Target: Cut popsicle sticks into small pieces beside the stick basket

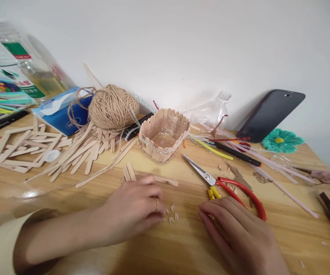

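Note:
My left hand (140,208), a ring on one finger, is low over the table with its fingers bent and drawn together. Its fingertips are beside several tiny pale wooden chips (173,214); anything between them is hidden. My right hand (239,233) has its fingers pressed together and its thumb under them, and I cannot see what they hold. Just beyond it are red-handled scissors (207,176), blades open, and a tool with yellow grips (214,193), partly covered by the hand. Short craft sticks (129,172) lie behind my left hand. Farther back stands a small stick-walled basket (165,149).
A twine ball (113,107) sits behind piled craft sticks (87,152). Bottles (43,78) and a blue packet (70,114) stand at left. At right are a leaning phone (270,114), a green fuzzy flower (282,140), a black pen (236,152) and pink stems (293,198).

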Motion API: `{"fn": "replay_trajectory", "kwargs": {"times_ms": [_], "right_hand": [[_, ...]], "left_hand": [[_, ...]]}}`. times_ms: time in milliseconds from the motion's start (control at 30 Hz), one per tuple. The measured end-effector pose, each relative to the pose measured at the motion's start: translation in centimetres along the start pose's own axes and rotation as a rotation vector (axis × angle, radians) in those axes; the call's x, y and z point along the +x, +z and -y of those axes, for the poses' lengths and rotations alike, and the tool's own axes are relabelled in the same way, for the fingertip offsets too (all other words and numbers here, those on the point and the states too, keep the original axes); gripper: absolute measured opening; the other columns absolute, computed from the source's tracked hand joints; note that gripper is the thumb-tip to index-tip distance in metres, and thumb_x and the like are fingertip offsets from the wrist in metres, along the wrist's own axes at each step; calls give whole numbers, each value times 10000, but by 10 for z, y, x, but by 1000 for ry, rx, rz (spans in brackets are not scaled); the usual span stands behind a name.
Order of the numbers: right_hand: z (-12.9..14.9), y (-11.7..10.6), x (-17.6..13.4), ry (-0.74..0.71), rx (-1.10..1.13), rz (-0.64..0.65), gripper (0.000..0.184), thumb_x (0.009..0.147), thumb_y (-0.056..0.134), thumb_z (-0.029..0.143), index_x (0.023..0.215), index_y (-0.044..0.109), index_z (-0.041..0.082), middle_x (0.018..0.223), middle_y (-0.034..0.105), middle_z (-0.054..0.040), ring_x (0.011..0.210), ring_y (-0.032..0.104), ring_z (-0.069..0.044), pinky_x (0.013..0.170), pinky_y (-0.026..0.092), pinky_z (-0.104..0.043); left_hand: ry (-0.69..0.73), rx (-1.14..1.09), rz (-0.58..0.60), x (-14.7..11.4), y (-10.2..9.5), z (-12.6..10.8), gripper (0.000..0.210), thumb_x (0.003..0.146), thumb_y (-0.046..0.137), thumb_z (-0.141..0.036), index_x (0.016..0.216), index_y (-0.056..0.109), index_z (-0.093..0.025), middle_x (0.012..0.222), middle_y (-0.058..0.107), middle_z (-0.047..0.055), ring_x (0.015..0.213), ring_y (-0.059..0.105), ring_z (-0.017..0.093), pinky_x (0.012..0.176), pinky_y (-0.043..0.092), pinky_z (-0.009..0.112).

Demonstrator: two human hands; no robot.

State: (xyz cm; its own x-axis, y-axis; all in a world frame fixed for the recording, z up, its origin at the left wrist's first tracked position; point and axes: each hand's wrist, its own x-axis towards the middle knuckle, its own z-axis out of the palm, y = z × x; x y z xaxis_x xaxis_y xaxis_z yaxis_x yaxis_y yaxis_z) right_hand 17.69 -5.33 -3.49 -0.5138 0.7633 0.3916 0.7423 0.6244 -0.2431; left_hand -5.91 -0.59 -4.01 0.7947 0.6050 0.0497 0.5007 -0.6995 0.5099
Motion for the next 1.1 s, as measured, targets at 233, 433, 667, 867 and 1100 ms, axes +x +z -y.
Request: {"fn": "replay_trajectory", "kwargs": {"times_ms": [233, 433, 667, 867, 1100], "right_hand": [[0, 2, 1, -3, 2, -4, 93, 868, 522, 117, 942, 564, 155, 799, 662, -51, 721, 617, -159, 657, 504, -270], [9, 17, 0, 75, 125, -71, 147, 908, 447, 147, 860, 581, 184, 701, 614, -17, 618, 558, -142, 546, 439, -255], [13, 18, 2, 69, 163, -46, 175, 894, 453, 118, 819, 603, 167, 659, 604, -21, 581, 539, -145, 522, 409, -259], [24, 22, 4, 63, 147, -30, 122, 853, 518, 115, 785, 610, 156, 623, 593, -14, 553, 523, -141, 485, 388, -247], [35, 30, 11, 28, 80, -41, 212, 850, 494, 123, 683, 619, 156, 544, 566, -8, 481, 498, -142, 417, 339, -260]], "left_hand": [[-35, -19, 5, 1, -1, 0, 104, 834, 548, -202, 788, 641, -201, 803, 648, 11, 839, 536, 178, 729, 396, 289], [-21, 13, -52, 5, 1, 1, 80, 823, 574, -254, 849, 636, -211, 832, 630, 22, 833, 511, 194, 694, 401, 300], [-6, -3, -99, 6, 5, 1, 98, 803, 575, -195, 747, 654, -205, 725, 621, 8, 762, 500, 175, 670, 405, 289], [-19, -17, -131, 4, 7, 0, 111, 795, 559, -162, 747, 654, -193, 717, 622, 13, 753, 503, 169, 675, 419, 285], [-55, -1, -105, -2, 6, -3, 149, 791, 556, -177, 662, 630, -165, 662, 604, 19, 720, 499, 172, 638, 416, 286]]}}
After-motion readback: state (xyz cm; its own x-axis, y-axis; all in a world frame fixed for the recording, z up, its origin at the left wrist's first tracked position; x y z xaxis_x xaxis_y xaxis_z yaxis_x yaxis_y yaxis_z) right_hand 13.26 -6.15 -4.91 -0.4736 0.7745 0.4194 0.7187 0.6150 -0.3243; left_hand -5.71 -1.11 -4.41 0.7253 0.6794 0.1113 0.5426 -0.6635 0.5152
